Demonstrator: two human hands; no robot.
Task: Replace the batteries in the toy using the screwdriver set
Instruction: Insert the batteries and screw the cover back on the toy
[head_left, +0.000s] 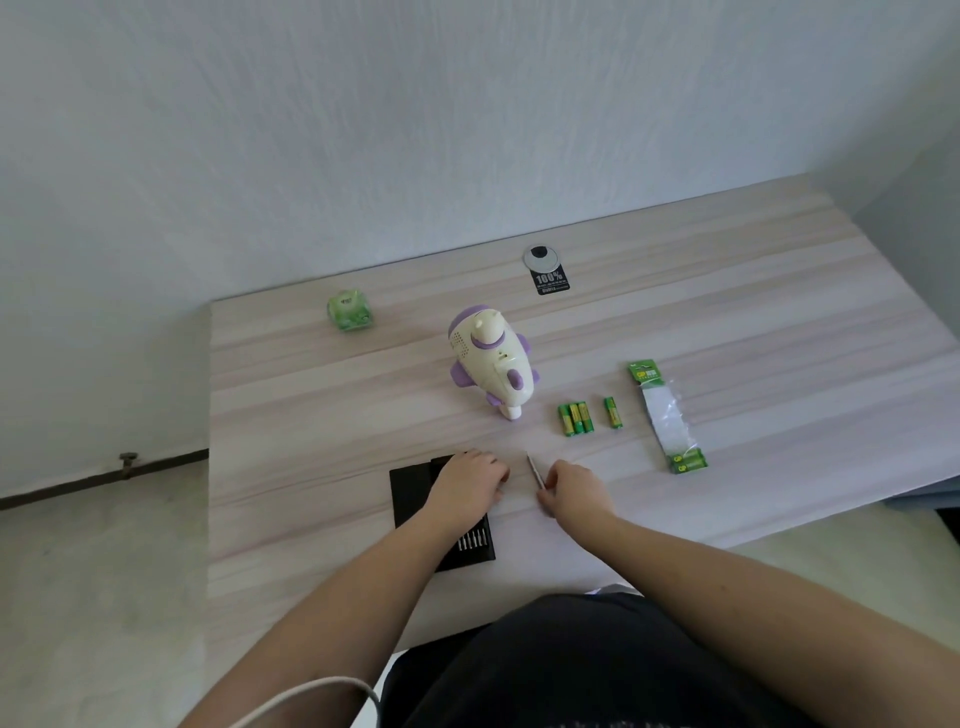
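Observation:
A cream and purple toy lies on the wooden table. Right of it lie three green batteries side by side and a single battery. An opened battery pack with more batteries in its near end lies further right. A black screwdriver set case with a row of bits sits near the front edge. My left hand rests palm down on the case. My right hand holds a thin metal screwdriver that points away from me.
A green tissue pack sits at the back left of the table. A round cable grommet with a black label is near the wall. The table's left edge drops to the floor.

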